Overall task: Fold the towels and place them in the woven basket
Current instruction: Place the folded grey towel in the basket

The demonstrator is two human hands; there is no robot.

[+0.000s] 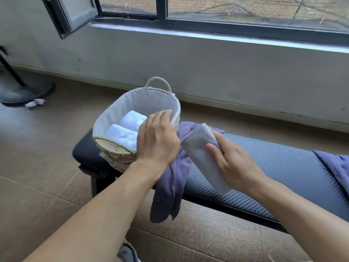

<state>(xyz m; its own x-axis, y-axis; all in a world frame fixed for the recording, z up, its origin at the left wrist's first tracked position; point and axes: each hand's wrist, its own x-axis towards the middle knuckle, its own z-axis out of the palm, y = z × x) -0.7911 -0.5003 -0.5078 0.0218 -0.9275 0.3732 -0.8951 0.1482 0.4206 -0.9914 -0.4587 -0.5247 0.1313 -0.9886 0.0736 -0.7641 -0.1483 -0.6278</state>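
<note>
A woven basket (120, 110) with a pale cloth lining and rope handles stands on the left end of a padded bench (273, 156). Two folded white towels (124, 133) lie inside it. My left hand (157, 138) rests flat over the basket's near right rim, fingers straight. My right hand (229, 157) grips a folded grey towel (200, 148) just right of the basket, thumb on top. An unfolded purple towel (171, 178) hangs over the bench's front edge beneath both hands.
Another purple towel (334, 167) lies on the bench at the far right. A wall with a window sill (207, 35) runs behind the bench. A dark stand base (24, 91) and a white scrap (35, 103) sit on the floor at left.
</note>
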